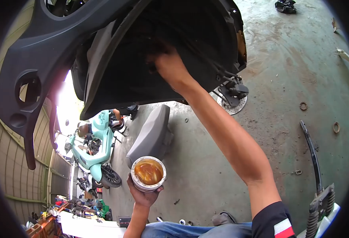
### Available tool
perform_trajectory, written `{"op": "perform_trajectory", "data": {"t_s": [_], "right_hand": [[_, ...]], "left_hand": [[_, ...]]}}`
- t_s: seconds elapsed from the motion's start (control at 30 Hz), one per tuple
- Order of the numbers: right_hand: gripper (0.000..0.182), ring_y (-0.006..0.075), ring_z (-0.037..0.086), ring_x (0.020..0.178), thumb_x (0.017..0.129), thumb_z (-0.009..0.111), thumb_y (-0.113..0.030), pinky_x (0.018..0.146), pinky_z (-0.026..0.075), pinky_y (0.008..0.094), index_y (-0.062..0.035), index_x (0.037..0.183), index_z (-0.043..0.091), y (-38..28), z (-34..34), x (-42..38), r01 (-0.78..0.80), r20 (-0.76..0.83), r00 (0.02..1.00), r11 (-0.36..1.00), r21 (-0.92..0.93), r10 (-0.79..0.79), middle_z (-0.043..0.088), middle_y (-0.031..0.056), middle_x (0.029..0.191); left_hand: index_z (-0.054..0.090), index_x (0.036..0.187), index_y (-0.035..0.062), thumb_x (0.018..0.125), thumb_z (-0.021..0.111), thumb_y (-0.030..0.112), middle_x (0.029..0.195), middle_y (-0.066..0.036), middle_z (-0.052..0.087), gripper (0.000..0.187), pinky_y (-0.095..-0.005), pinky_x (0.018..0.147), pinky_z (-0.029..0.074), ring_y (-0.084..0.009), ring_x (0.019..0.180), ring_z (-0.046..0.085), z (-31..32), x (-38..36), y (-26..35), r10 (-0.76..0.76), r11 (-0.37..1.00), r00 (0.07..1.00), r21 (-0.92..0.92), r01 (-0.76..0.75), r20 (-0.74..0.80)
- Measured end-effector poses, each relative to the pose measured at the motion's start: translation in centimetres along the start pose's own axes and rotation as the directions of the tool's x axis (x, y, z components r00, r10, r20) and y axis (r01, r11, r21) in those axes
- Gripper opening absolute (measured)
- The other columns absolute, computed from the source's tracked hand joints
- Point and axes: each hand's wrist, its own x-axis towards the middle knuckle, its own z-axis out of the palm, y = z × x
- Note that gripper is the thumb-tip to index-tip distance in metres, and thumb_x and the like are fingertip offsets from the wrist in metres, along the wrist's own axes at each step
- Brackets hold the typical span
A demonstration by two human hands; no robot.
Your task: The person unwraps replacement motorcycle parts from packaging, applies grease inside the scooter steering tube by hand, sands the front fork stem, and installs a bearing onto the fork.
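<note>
My left hand (144,193) is closed around a round tub of amber grease (148,172), held upright with its top uncovered. The grease looks glossy and smeared. My right hand (169,65) reaches up inside the dark hollow of a black vehicle body panel (123,89). Its fingers fade into shadow, so I cannot see what they touch or whether they hold anything. Below the panel's right edge shows a brake disc (238,104) with a caliper (236,89).
A grey scooter seat (150,135) lies on the floor beyond the tub. Farther left stands a mint-green scooter (91,154), with a person's arm (117,115) near it. A black bar (311,152), metal rings (336,127) and dirt lie on the right. A cluttered bench (79,226) is lower left.
</note>
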Motion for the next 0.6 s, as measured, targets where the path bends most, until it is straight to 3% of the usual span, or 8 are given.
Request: {"op": "perform_trajectory", "data": {"t_s": [0.03,0.1,0.23,0.33,0.43,0.47,0.5,0.6], "right_hand": [[0.046,0.0149,0.061,0.086,0.087,0.057,-0.005,0.073,0.053,0.0307,-0.004,0.133,0.059,0.8,0.3,0.8,0.006,0.013,1.0,1.0,0.025,-0.007,0.068,0.0078,0.105],[0.048,0.0187,0.064,0.089,0.088,0.057,-0.005,0.079,0.054,0.033,-0.0011,0.136,0.057,2.1,0.7,1.8,0.361,0.033,0.932,0.917,-0.168,-0.361,0.069,0.0122,0.107],[0.049,0.0239,0.066,0.095,0.088,0.057,-0.007,0.087,0.054,0.0352,0.0014,0.137,0.055,3.7,1.4,3.1,0.417,-0.071,0.868,0.801,-0.429,-0.491,0.068,0.0172,0.105],[0.049,0.0285,0.066,0.101,0.088,0.058,-0.008,0.093,0.053,0.0387,0.0024,0.135,0.056,4.2,2.5,2.6,0.455,-0.069,0.739,0.573,-0.682,-0.67,0.068,0.0216,0.102],[0.051,0.0261,0.066,0.098,0.089,0.057,-0.008,0.091,0.053,0.0403,0.0024,0.138,0.053,3.0,3.5,1.3,0.417,-0.079,0.84,0.732,-0.539,-0.537,0.07,0.0196,0.105],[0.055,0.0239,0.066,0.094,0.089,0.058,-0.007,0.088,0.054,0.0397,0.0011,0.142,0.049,1.7,3.5,0.9,0.192,-0.043,0.98,0.98,-0.053,-0.194,0.07,0.0179,0.107],[0.06,0.0216,0.065,0.091,0.088,0.059,-0.006,0.085,0.054,0.0391,-0.0001,0.147,0.046,0.6,3.5,0.6,-0.168,0.172,0.979,0.9,0.403,0.106,0.071,0.0163,0.11],[0.069,0.0169,0.063,0.086,0.086,0.063,-0.004,0.078,0.054,0.0357,-0.0037,0.152,0.041,0.3,2.8,0.5,-0.163,0.143,0.986,0.726,0.668,0.09,0.071,0.0111,0.111]], "left_hand": [[0.042,0.148,0.0211,0.086,0.046,0.079,0.136,-0.012,0.054,0.085,-0.0383,0.062,0.049,-0.0442,0.108,0.056,-0.4,0.2,0.2,0.018,1.0,1.0,0.004,-0.018,-0.009],[0.041,0.148,0.0219,0.086,0.046,0.078,0.137,-0.012,0.053,0.084,-0.0392,0.063,0.05,-0.0455,0.108,0.054,-1.1,0.2,0.6,0.044,0.999,0.998,0.014,-0.044,-0.038],[0.042,0.147,0.0218,0.087,0.046,0.077,0.135,-0.012,0.054,0.082,-0.038,0.062,0.051,-0.0447,0.106,0.055,-1.5,0.4,1.1,0.019,1.0,1.0,-0.013,-0.019,0.004],[0.043,0.147,0.022,0.087,0.045,0.077,0.134,-0.012,0.054,0.081,-0.0369,0.062,0.05,-0.0444,0.104,0.056,-0.8,0.4,1.2,0.026,0.999,0.997,0.034,-0.024,-0.069],[0.044,0.146,0.022,0.088,0.044,0.077,0.134,-0.012,0.055,0.08,-0.0354,0.062,0.049,-0.0436,0.105,0.057,-0.8,0.9,1.0,0.02,0.998,0.998,0.061,-0.017,-0.056],[0.044,0.146,0.0217,0.088,0.043,0.077,0.134,-0.012,0.056,0.08,-0.0348,0.062,0.049,-0.0434,0.106,0.057,-0.8,1.0,1.0,0.005,0.998,0.999,0.057,-0.002,-0.05],[0.044,0.146,0.0205,0.088,0.042,0.077,0.134,-0.012,0.056,0.081,-0.0346,0.064,0.049,-0.0427,0.107,0.058,-0.6,1.2,1.0,0.001,0.998,0.999,0.067,0.002,-0.04],[0.044,0.146,0.0192,0.088,0.041,0.077,0.133,-0.013,0.056,0.082,-0.0345,0.064,0.048,-0.0422,0.106,0.059,-0.4,1.8,0.9,-0.018,0.997,0.999,0.076,0.022,-0.046]]}}
